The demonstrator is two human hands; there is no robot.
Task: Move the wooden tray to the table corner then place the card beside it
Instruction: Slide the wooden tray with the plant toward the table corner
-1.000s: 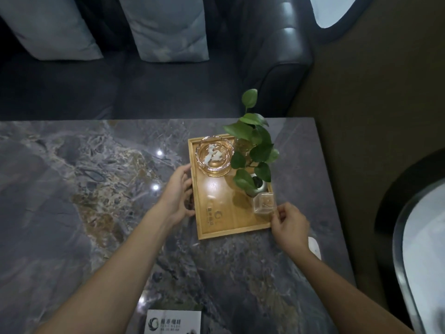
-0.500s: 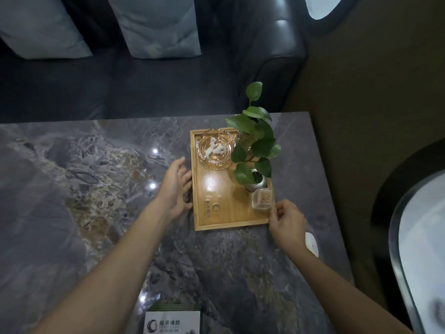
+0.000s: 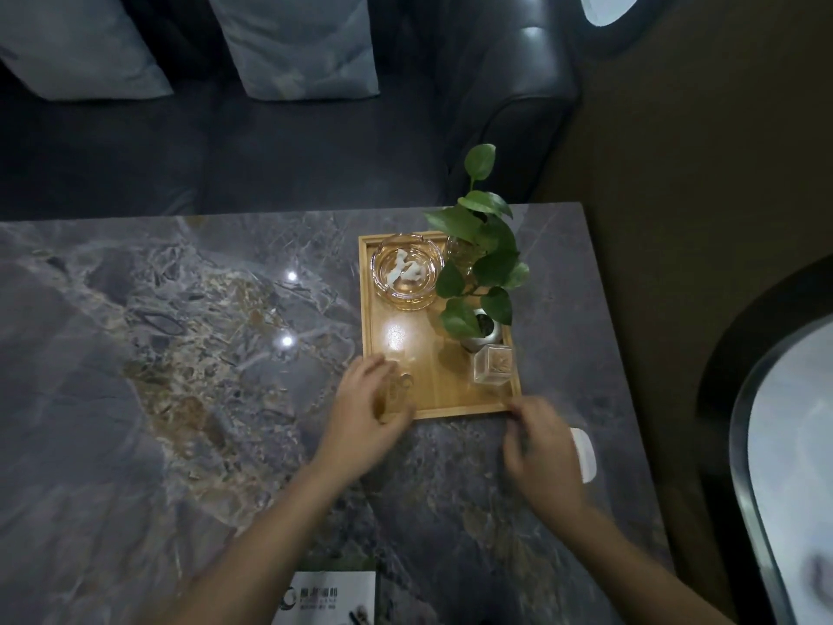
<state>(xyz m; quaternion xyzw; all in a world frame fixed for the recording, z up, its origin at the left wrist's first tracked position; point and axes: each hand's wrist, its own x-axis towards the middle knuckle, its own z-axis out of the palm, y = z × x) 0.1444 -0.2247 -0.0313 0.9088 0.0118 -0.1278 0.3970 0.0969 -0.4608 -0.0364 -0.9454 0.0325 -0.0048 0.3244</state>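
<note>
Head view, blurred left hand [image 3: 367,410] and right hand [image 3: 538,439] loosely curled, empty, at wooden tray [image 3: 432,376] near edge

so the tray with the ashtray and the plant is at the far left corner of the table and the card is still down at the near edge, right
Not quite. The wooden tray, carrying the ashtray and the plant, sits at the far right corner of the table, not the left. The card does lie at the near edge. The head view shows this.

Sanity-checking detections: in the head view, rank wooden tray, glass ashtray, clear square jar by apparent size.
1. wooden tray, largest.
2. glass ashtray.
3. clear square jar, smallest.
</note>
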